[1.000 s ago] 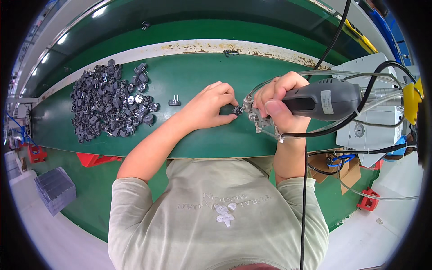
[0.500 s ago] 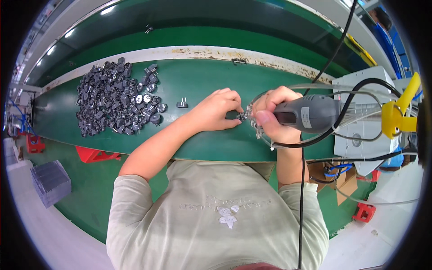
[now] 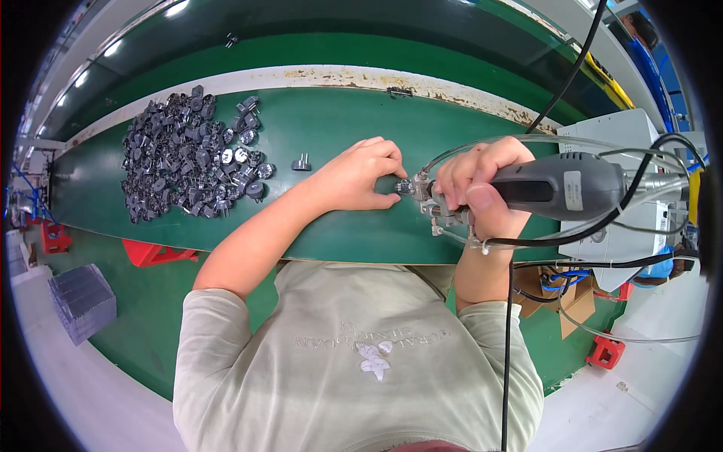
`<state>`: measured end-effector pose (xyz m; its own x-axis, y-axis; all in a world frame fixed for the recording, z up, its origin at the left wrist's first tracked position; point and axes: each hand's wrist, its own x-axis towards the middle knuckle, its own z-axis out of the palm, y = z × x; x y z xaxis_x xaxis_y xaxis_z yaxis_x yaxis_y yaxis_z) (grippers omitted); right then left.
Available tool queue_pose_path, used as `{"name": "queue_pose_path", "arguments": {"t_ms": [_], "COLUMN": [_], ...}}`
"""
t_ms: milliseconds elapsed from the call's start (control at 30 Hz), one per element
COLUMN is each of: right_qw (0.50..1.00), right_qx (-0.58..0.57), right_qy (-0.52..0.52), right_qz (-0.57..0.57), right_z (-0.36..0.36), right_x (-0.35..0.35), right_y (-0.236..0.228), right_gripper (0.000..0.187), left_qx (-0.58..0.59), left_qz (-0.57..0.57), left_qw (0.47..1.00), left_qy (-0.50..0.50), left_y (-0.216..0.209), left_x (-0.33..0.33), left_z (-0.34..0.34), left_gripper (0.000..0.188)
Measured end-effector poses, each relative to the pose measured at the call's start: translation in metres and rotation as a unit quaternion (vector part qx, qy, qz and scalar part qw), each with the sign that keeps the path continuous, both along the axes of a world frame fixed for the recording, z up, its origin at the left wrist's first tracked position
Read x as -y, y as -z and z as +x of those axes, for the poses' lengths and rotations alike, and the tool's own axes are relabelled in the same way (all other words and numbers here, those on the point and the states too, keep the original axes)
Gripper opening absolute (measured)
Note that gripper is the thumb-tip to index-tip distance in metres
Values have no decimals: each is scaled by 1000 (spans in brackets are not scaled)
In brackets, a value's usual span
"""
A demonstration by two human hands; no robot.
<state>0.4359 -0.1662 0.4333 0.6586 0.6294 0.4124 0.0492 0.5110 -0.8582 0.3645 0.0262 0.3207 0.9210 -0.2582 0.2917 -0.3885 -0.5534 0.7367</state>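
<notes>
My left hand [image 3: 365, 177] is over the green work surface [image 3: 316, 237], its thumb and index finger closed on a small plug part [image 3: 405, 186] with a clear, shiny face. My right hand [image 3: 486, 181] is wrapped round a grey electric screwdriver [image 3: 576, 187], which lies nearly level. The screwdriver's metal front end, with fittings and clear tubes, meets the plug part at my left fingertips. Whether a screw is there is too small to tell. One loose dark plug [image 3: 301, 163] with pins stands just left of my left hand.
A large heap of dark grey plug parts [image 3: 177, 162] covers the left of the surface. Right of my hands stands a white machine box [image 3: 602, 151]. A black cable [image 3: 507, 361] hangs in front of me. Below are red stools [image 3: 606, 351] and a cardboard box [image 3: 576, 305].
My right hand and the screwdriver have moved a little right, and more of the tool's metal front end shows. My left hand keeps the plug part. The whole view has shifted slightly.
</notes>
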Motion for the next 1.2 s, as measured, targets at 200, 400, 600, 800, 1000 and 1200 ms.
{"name": "queue_pose_path", "arguments": {"t_ms": [200,400,600,800,1000,1200], "right_qw": [1000,1000,999,982,962,998], "right_qx": [0,2,15,105,188,50], "right_qy": [11,5,12,52,-16,4], "right_qz": [-18,-21,-34,-148,-199,-36], "right_z": [-2,0,-3,-10,-7,-10], "right_x": [-2,-2,-6,-7,-10,-9], "right_y": [7,11,13,11,-2,6], "right_gripper": [27,27,28,24,23,28], "left_qx": [8,6,11,14,26,11], "left_qz": [1,8,13,13,11,34], "left_qw": [1000,1000,1000,1000,1000,999], "left_qy": [-5,1,0,-4,3,-11], "left_y": [2,1,0,-2,2,-5], "left_x": [0,-1,0,0,1,3], "left_z": [0,0,1,1,0,-4], "left_gripper": [30,27,24,23,20,20]}}
